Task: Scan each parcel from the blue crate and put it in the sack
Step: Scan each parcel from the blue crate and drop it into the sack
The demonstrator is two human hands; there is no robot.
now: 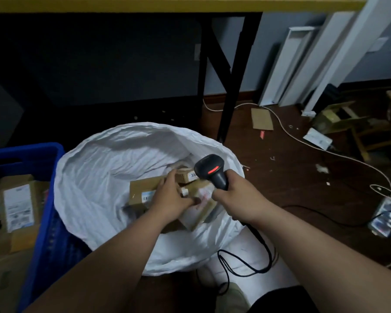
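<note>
A white sack (pixel 104 177) stands open on the floor in the middle, with several brown cardboard parcels inside. My left hand (pixel 169 199) reaches into the sack and holds a brown labelled parcel (pixel 142 190) by its right end, fingers over the top edge. My right hand (pixel 233 190) grips the handle of a black barcode scanner (pixel 210 172) over the sack's right rim; a red light glows on its head. The blue crate (pixel 43 211) stands at the left with more labelled parcels (pixel 18 206) in it.
A black table leg (pixel 230 75) rises just behind the sack under a yellow table edge. The scanner's black cable (pixel 246 263) loops on the floor near my knee. White boards lean on the wall at right, with cardboard scraps, cables and a wooden stool.
</note>
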